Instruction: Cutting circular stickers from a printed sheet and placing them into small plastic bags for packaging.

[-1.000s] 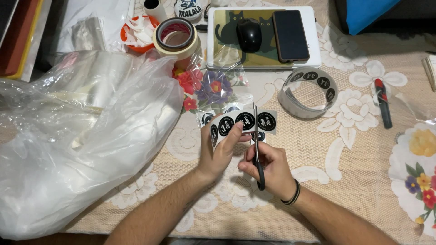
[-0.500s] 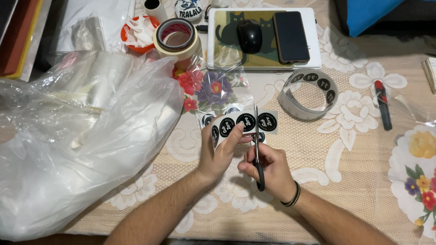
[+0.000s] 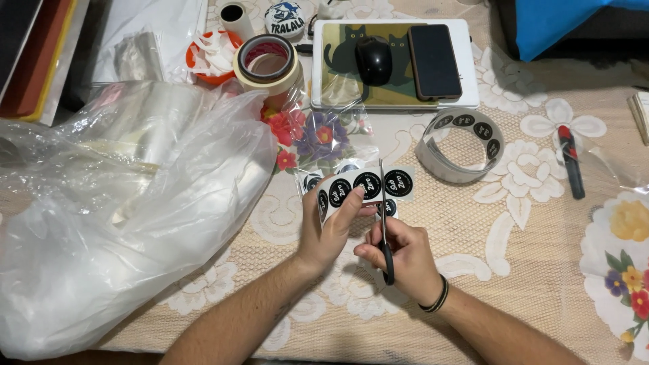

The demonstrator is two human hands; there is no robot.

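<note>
Black-handled scissors (image 3: pixel 384 223) sit clamped in our right hand (image 3: pixel 399 253), blades upright between two round stickers. Just left, our left hand (image 3: pixel 331 226) pinches the sticker strip (image 3: pixel 365 186) taut above the counter (image 3: pixel 473 223) so the cut runs clean. Beyond, the sticker roll (image 3: pixel 461 144) waits.

The sticker strip (image 3: pixel 365 186) was held above the table (image 3: pixel 527 270) near its middle, the left hand (image 3: pixel 331 230) to its left and the right hand (image 3: pixel 399 253) just behind the scissors (image 3: pixel 383 216), whose blades crossed the strip. A large plastic bag (image 3: pixel 128 209) lay to the left. The sticker roll (image 3: pixel 460 144) sat to the right, beyond the strip. Farther back, a mouse (image 3: pixel 373 59) and a phone (image 3: pixel 434 61) rested on a pad (image 3: pixel 351 88), with 1 tape roll (image 3: pixel 268 62) to their left. A pen (image 3: pixel 570 162) lay far right.
</note>
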